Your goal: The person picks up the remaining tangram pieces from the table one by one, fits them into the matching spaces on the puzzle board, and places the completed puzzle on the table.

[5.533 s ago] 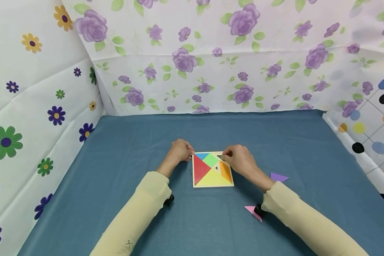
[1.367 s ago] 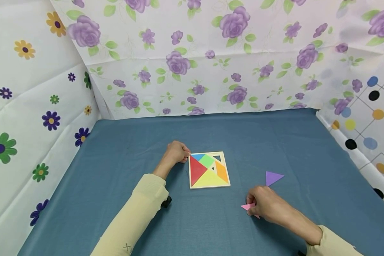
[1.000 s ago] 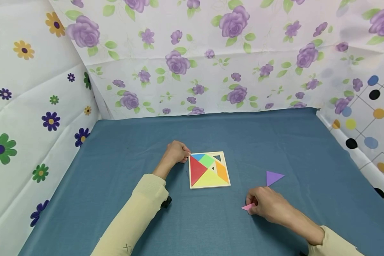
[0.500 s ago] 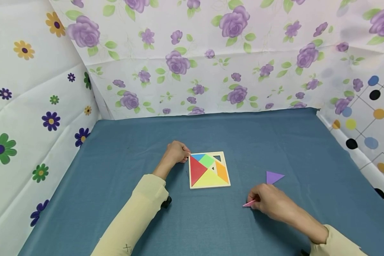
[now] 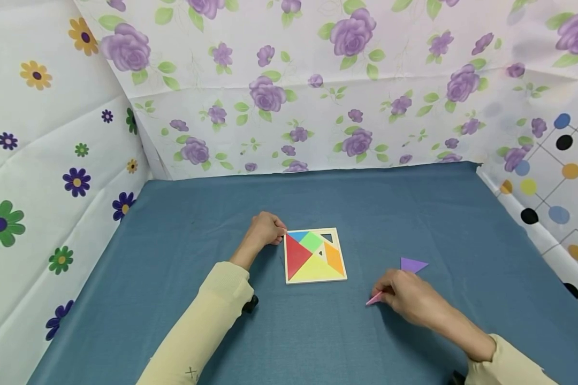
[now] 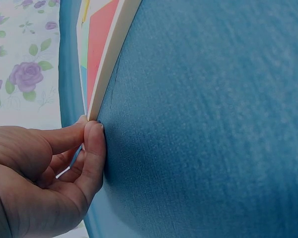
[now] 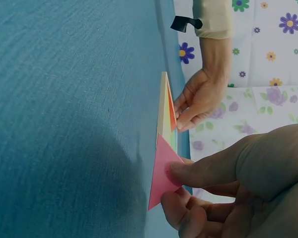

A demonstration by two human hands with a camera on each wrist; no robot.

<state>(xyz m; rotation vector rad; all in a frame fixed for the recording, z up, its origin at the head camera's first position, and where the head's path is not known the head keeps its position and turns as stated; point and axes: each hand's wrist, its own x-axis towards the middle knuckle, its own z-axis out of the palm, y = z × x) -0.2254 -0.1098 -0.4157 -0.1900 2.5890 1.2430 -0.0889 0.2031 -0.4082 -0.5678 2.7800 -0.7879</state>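
A square tangram tray (image 5: 292,280) with a pale wooden rim lies on the blue cloth, holding red, yellow, green, blue and orange pieces. Two triangular gaps show the dark cloth at its right side. My left hand (image 5: 266,229) pinches the tray's far left corner between thumb and finger, as the left wrist view shows. My right hand (image 5: 407,294) holds a pink triangle piece (image 7: 163,174) between thumb and fingers, tilted on edge close above the cloth. A purple triangle piece (image 5: 412,264) lies just beyond that hand, partly covered by it.
The blue cloth (image 5: 212,208) covers the table. A flowered sheet (image 5: 313,101) hangs along the back, with patterned sheets at left and right. Black straps with small devices (image 5: 251,304) sit at the wrists.
My right hand left the tray's far right corner, came down to the pink triangle, picked it up and tilted it, moving slightly away from me. The left hand keeps its hold on the tray corner.
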